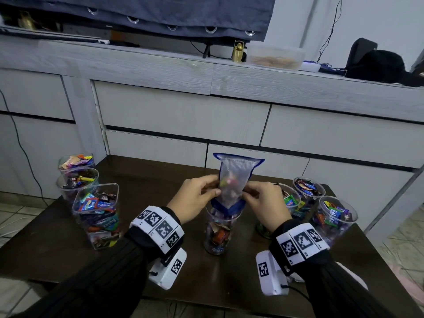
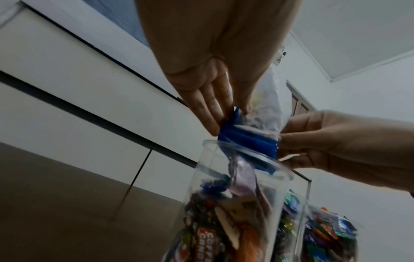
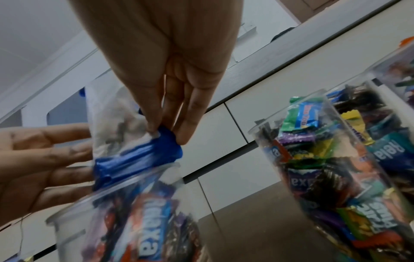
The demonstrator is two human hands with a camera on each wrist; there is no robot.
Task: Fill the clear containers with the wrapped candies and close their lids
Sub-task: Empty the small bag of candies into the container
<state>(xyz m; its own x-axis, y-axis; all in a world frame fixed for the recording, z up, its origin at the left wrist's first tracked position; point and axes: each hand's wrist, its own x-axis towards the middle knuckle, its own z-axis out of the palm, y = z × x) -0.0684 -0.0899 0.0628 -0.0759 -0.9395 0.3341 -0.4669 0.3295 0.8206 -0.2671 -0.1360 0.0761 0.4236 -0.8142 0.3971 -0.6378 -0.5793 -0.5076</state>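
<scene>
My bag (image 1: 234, 180) is clear with a blue edge; the wrapped candies (image 1: 218, 235) show orange, purple and brown; my wristbands (image 1: 158, 228) carry black-and-white square codes; the surface (image 1: 137, 180) is dark brown.

The head camera looks forward and down from above the dark table (image 1: 57, 249), taking in both forearms, the white cabinet (image 1: 183, 111) behind, and the jars at either side. Each wrist camera sits low under its palm and looks up along the fingers, very near. The left one faces rightward, catching the right hand (image 2: 336, 145); the right one faces leftward, catching the left hand (image 3: 33, 159). All three share the blue-edged bag (image 1: 234, 177) over the centre jar (image 1: 218, 232), though the wrist pictures seem blurred there.
</scene>
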